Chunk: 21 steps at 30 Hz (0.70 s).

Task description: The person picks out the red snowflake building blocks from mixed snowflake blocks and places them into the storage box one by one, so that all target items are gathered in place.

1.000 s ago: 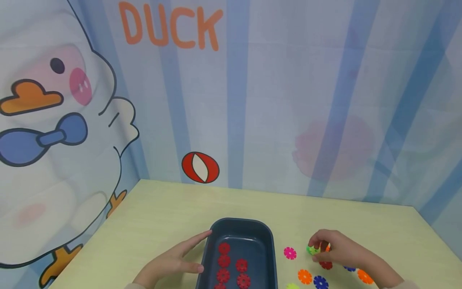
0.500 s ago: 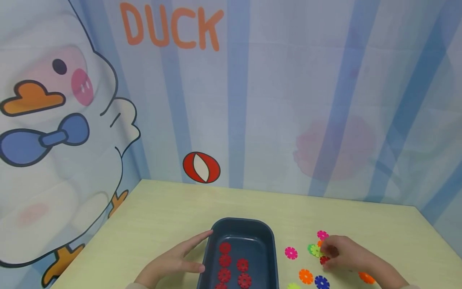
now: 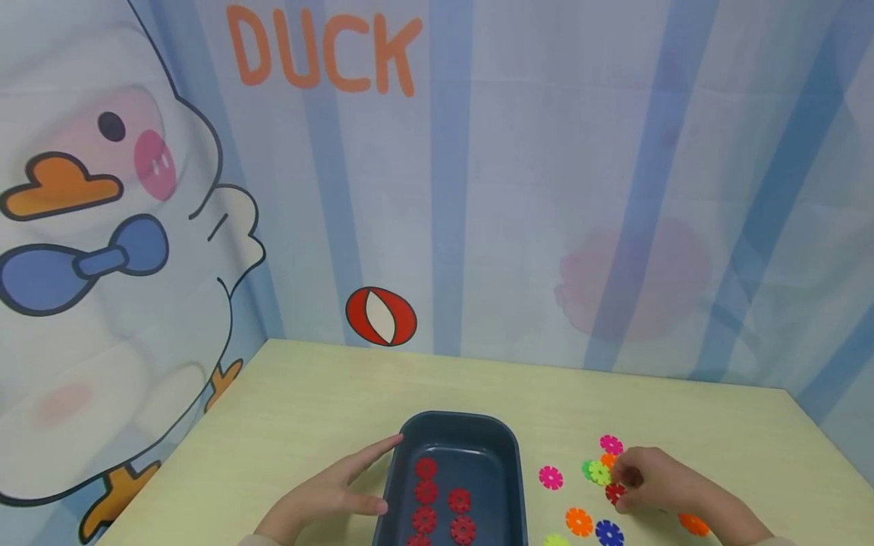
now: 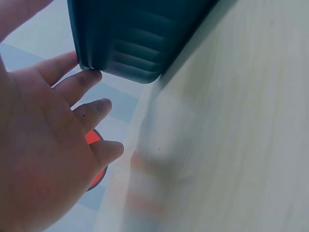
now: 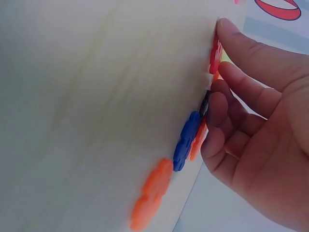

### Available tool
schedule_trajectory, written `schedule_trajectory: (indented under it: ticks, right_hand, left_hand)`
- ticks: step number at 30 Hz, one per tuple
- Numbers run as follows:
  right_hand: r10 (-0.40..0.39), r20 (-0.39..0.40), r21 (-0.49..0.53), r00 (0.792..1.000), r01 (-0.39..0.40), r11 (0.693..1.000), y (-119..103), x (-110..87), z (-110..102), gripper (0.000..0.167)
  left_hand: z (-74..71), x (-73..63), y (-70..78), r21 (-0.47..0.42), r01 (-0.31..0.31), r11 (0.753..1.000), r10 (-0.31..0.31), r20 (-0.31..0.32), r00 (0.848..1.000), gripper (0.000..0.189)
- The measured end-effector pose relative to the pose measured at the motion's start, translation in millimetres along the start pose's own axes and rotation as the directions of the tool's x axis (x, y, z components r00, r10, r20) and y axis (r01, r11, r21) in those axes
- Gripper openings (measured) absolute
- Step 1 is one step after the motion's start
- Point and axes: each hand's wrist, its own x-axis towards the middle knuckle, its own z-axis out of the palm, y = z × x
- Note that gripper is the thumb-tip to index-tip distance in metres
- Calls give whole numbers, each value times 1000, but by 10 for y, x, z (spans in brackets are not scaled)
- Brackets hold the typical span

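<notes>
My left hand (image 3: 328, 494) rests against the left side of a dark blue tray (image 3: 519, 485), its fingers extended; in the left wrist view its fingertips touch the tray's rim. Inside the tray lie several red interlocking discs (image 3: 425, 520) with notched edges, in two columns. At the right, my right hand (image 3: 662, 481) bends over a red interlocking disc (image 3: 614, 494) low at the table. In the right wrist view, the thumb and index finger lie at opposite ends of that disc (image 5: 216, 53). Yellow-green (image 3: 600, 473), orange (image 3: 609, 460) and pink (image 3: 611, 444) discs crowd beside it.
Other notched discs lie on the pale table (image 3: 328, 379): pink (image 3: 550, 478), orange (image 3: 579, 522), blue (image 3: 609, 532), and another orange disc (image 3: 693, 524) under the right forearm. A printed curtain (image 3: 519, 189) stands behind the table.
My right hand has drawn back from above the cluster to the right side of the red disc, uncovering the pink and orange discs. The left hand and tray stay nearly still.
</notes>
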Motion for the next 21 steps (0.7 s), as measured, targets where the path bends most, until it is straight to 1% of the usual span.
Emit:
schedule_trajectory:
  ticks: [4, 6, 12, 16, 21]
  right_hand:
    - [5, 3, -3, 1000, -5, 1000, -12, -3, 3, 27]
    - [-9, 11, -6, 1000, 9, 1000, -9, -6, -2, 26]
    - [-81, 52, -1, 995, 81, 997, 20, -14, -26, 24]
    - [-133, 78, 16, 988, 132, 991, 47, -22, -40, 24]
    - [-163, 82, 27, 983, 161, 987, 50, -25, -39, 24]
  left_hand:
    - [2, 0, 14, -1, 2, 1000, -2, 0, 1000, 83]
    - [3, -1, 21, -1, 0, 1000, 0, 1, 1000, 82]
    - [5, -3, 19, -2, -1, 1000, 1, 3, 1000, 82]
    - [6, -5, 18, -1, -1, 1000, 1, 3, 1000, 82]
    - [7, -5, 23, -12, -3, 1000, 3, 5, 1000, 82]
